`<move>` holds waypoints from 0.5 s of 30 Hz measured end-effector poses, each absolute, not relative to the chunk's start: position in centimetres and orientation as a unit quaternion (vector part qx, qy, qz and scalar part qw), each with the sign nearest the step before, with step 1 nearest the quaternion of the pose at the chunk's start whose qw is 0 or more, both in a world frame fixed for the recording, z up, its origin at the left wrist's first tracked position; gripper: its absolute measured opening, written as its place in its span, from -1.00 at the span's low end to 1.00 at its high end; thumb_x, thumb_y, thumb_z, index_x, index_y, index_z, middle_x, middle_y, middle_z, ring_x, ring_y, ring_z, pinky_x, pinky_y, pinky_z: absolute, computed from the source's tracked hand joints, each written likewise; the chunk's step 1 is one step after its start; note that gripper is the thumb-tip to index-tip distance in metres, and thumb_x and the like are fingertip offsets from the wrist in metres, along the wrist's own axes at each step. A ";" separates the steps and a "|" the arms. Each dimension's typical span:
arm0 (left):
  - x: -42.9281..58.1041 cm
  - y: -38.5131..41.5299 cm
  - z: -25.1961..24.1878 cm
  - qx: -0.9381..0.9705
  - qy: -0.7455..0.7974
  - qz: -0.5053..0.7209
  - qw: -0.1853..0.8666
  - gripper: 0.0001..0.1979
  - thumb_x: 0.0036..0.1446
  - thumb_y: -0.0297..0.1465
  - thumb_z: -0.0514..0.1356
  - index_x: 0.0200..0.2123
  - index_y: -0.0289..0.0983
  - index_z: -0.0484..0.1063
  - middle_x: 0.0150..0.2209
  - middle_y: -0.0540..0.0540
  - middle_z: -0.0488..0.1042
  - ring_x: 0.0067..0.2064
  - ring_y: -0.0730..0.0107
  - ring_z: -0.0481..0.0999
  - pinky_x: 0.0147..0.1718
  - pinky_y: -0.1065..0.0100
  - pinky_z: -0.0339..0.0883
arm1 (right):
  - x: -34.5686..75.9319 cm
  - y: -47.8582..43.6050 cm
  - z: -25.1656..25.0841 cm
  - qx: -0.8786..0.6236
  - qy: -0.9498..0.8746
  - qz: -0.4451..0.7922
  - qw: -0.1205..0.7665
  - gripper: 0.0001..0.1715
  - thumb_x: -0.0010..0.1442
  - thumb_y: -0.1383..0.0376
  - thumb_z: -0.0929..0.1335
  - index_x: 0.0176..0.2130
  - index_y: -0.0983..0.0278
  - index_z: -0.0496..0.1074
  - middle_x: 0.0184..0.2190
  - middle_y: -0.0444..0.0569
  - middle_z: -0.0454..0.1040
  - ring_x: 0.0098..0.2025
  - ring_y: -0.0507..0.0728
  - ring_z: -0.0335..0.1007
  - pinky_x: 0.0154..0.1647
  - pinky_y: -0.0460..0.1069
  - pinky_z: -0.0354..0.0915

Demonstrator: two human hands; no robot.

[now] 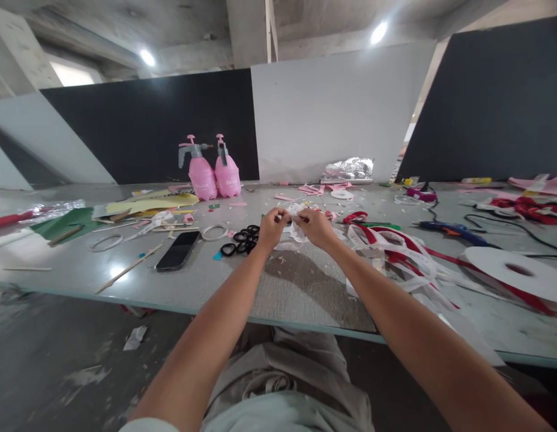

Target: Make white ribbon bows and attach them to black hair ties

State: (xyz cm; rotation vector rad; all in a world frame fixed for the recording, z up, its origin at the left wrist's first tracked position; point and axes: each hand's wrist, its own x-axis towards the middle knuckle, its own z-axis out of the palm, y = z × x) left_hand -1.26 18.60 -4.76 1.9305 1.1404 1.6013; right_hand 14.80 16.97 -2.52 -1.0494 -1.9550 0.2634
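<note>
Over the middle of the table, my left hand (273, 228) and my right hand (315, 225) meet with fingertips pinched. Between them is a small bunched piece of white ribbon (296, 210), which both hands grip; its exact shape is partly hidden by the fingers. Just left of my left hand lie several black rings (241, 240), like hair ties. Loose white and red ribbon (407, 249) spreads in loops to the right of my right hand, running toward a large white spool (521, 270).
A phone (178, 251) lies left of the rings. Two pink spray bottles (203, 178) stand at the back. To the right are a blue glue gun (456, 231) and its black cord. Foil (349, 170), coloured paper (152, 203), thin sticks (128, 270) and scraps are scattered around.
</note>
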 end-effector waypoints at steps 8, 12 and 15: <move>0.8 18.9 -5.1 0.557 0.355 0.618 0.426 -0.75 0.08 -0.20 0.16 -0.46 -0.27 0.30 -0.60 0.08 0.21 -0.57 0.56 0.22 -0.51 0.45 0.15 | 14.7 17.3 -2.5 -0.408 -0.795 0.077 0.442 -0.71 0.19 0.27 0.23 -0.54 0.29 0.31 -0.51 -0.06 0.33 -0.42 0.05 0.20 -0.37 -0.06 0.04; 1.7 18.6 -4.7 0.456 0.381 0.645 0.480 -0.81 0.14 -0.30 0.10 -0.45 -0.26 0.23 -0.57 0.08 0.21 -0.56 0.58 0.23 -0.53 0.50 0.13 | 14.2 16.9 -2.5 -0.376 -0.825 0.044 0.420 -0.69 0.22 0.30 0.23 -0.53 0.30 0.34 -0.49 -0.04 0.34 -0.37 0.06 0.25 -0.31 -0.07 0.09; 1.1 18.7 -4.1 0.370 0.443 0.685 0.445 -0.81 0.20 -0.38 0.00 -0.48 -0.26 0.19 -0.55 0.06 0.22 -0.58 0.58 0.20 -0.59 0.50 0.09 | 13.3 16.2 -2.5 -0.316 -0.849 0.054 0.421 -0.72 0.24 0.30 0.23 -0.46 0.30 0.38 -0.44 -0.04 0.36 -0.35 0.06 0.27 -0.29 -0.07 0.12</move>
